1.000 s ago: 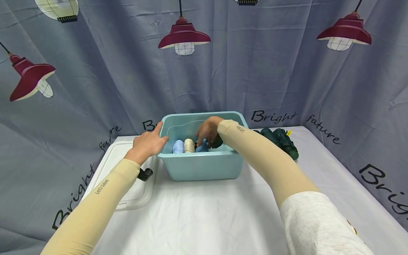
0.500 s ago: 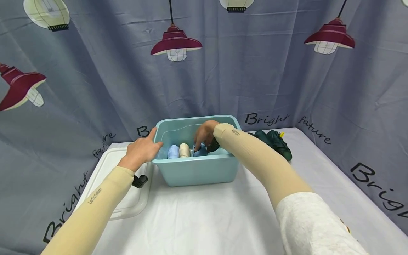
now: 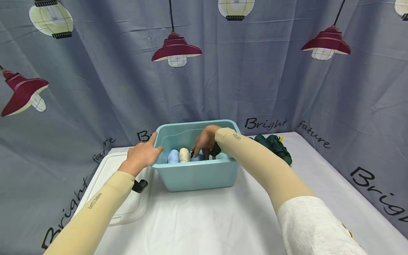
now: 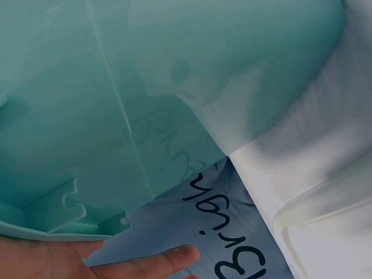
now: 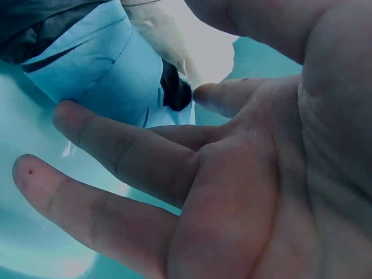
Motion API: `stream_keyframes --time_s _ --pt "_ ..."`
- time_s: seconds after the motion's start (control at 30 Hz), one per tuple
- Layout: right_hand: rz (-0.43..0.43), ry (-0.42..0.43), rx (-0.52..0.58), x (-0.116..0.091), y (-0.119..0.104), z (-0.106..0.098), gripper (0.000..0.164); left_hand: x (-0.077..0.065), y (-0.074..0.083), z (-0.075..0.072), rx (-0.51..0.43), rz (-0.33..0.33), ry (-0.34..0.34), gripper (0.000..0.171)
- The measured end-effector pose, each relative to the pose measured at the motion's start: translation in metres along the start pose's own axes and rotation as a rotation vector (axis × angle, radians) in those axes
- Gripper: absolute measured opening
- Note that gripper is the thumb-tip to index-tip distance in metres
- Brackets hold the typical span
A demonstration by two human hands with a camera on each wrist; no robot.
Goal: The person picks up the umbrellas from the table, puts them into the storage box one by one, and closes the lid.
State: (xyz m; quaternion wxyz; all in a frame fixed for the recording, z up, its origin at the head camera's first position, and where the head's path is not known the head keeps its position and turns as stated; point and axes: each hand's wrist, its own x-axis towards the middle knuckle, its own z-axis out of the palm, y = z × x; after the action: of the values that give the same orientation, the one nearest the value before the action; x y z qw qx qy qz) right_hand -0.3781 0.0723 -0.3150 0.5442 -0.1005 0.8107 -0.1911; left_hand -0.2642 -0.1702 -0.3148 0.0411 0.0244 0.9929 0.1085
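Observation:
A teal plastic bin (image 3: 194, 179) stands on the table, and my left hand (image 3: 140, 156) rests on its left rim. The left wrist view shows that hand's fingers extended straight along the outside of the bin. My right hand (image 3: 205, 141) reaches down inside the bin, over a blue rolled cloth (image 5: 102, 67). Its fingers are spread and mostly straight, with fingertips at the roll and beside a small black piece (image 5: 174, 87). To the left of the blue roll sit a cream roll (image 3: 184, 155) and a light blue roll (image 3: 173, 156). The right hand partly hides the blue roll in the head view.
A white lid (image 3: 130, 212) lies on the table left of the bin, under my left forearm. A dark green bundle (image 3: 278, 149) with a yellow tag lies right of the bin. A grey printed curtain (image 3: 127, 71) hangs around the table.
The head view has shifted slightly. My right hand has lowered onto the blue roll, and its fingers now look more spread. The left hand stays at the bin's rim.

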Motion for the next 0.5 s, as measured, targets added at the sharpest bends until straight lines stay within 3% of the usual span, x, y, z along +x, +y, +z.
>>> stream_keyframes --time_s 0.2,0.5 --pt "-0.034 -0.014 -0.009 0.0020 0.0004 0.0012 0.077 -0.0009 0.0000 0.0002 0.002 0.000 0.002 0.078" --pt "-0.018 0.002 0.038 -0.0025 0.0069 -0.0038 0.070 0.0001 0.0001 -0.0004 -0.002 0.009 0.011 0.078"
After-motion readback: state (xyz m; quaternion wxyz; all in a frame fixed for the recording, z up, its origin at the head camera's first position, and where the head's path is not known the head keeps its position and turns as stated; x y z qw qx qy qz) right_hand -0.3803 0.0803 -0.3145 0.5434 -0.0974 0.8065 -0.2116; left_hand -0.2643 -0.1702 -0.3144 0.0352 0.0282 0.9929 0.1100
